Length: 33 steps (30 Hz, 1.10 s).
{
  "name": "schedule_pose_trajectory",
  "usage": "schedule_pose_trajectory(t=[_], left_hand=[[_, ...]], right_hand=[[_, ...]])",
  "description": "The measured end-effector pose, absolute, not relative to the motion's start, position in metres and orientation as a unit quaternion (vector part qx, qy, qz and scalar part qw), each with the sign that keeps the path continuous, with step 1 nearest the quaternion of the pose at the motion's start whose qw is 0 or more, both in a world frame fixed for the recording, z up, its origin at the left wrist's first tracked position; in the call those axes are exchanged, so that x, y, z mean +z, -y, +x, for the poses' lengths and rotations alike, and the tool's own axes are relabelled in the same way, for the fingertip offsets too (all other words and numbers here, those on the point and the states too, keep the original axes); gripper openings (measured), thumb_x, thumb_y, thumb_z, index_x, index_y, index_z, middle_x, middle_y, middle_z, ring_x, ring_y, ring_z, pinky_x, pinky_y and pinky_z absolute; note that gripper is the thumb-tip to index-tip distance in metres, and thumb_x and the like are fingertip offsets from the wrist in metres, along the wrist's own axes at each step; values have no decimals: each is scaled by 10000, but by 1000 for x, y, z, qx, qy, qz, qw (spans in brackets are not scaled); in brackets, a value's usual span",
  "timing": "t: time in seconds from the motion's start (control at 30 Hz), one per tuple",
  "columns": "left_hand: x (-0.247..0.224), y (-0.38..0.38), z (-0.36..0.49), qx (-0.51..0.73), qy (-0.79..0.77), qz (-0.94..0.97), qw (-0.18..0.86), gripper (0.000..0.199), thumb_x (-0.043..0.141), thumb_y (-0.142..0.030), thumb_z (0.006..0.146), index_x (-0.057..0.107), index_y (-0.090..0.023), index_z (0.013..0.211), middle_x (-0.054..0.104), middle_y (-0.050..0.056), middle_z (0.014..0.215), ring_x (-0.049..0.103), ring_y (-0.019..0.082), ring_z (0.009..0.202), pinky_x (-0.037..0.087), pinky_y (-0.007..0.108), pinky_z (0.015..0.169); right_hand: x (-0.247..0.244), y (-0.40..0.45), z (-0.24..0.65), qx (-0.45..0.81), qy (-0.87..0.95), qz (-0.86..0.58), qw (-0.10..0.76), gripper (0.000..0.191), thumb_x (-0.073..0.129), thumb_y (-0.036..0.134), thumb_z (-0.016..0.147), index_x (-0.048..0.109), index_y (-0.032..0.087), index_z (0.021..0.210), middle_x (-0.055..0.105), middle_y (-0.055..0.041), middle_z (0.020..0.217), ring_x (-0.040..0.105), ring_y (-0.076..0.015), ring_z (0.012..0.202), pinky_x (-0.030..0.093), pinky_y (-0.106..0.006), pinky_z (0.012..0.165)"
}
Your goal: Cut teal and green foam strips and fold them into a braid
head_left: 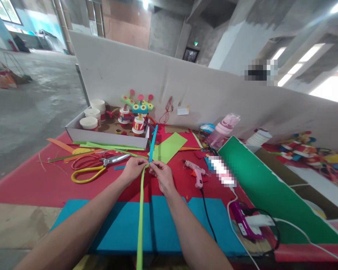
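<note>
My left hand (135, 168) and my right hand (161, 174) meet over the middle of the red table covering, fingers pinched where two paper strips join. A long green strip (141, 225) hangs from the pinch toward me, past the table's front edge. The blue strip (153, 142) runs away from my fingertips toward the back. Left of my left hand lie scissors with yellow handles (87, 175) and another pair with red handles (86, 160). A green paper sheet (171, 147) lies just beyond my right hand.
A box (107, 139) with white cups and paper figures stands at the back left. A pink glue gun (196, 173) with a black cord lies right of my hands. Farther right are a pink bottle (224, 129), a green board (264, 191) and a purple power block (246, 221).
</note>
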<state>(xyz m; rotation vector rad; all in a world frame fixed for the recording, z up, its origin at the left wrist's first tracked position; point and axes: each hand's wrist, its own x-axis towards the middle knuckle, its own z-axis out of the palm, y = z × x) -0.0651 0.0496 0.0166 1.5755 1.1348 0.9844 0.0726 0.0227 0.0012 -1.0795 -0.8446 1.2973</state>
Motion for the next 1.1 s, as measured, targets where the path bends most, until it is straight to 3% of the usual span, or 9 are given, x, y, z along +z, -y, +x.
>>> schedule_pose_trajectory(t=[0.37,0.53,0.8,0.97,1.1], left_hand=[[17,-45,-61,420,-367,648,518,295,709,-357,692,647,-149,891,653,32,723,559,127,595,425,231,555],[19,-45,-60,460,-391,604,519,274,650,-423,743,599,-154,734,563,-15,574,456,84,480,372,211,485],[26,-43,-62,450,-475,557,512,311,671,-441,701,575,-161,606,539,-16,507,471,101,472,382,227,487],[18,-46,-61,449,-447,567,525,297,698,-437,671,626,-149,673,584,2,549,508,115,492,407,233,488],[21,-45,-62,433,-479,593,482,361,685,-458,683,591,-140,542,561,10,489,481,106,455,375,227,461]], right_hand=[[4,-26,76,580,270,-425,640,274,806,337,558,621,176,680,591,55,545,544,-86,526,496,-232,588],[7,-23,75,593,311,-432,604,270,794,342,584,629,162,698,586,52,531,535,-77,497,473,-203,535],[9,-22,73,618,322,-414,586,347,772,454,625,608,172,742,593,39,549,578,-101,500,537,-246,546],[4,-24,73,601,344,-420,586,351,786,453,604,624,160,706,620,16,541,592,-109,476,558,-264,560],[2,-25,75,600,343,-431,580,337,790,431,607,638,147,703,630,4,540,602,-115,476,562,-269,564]])
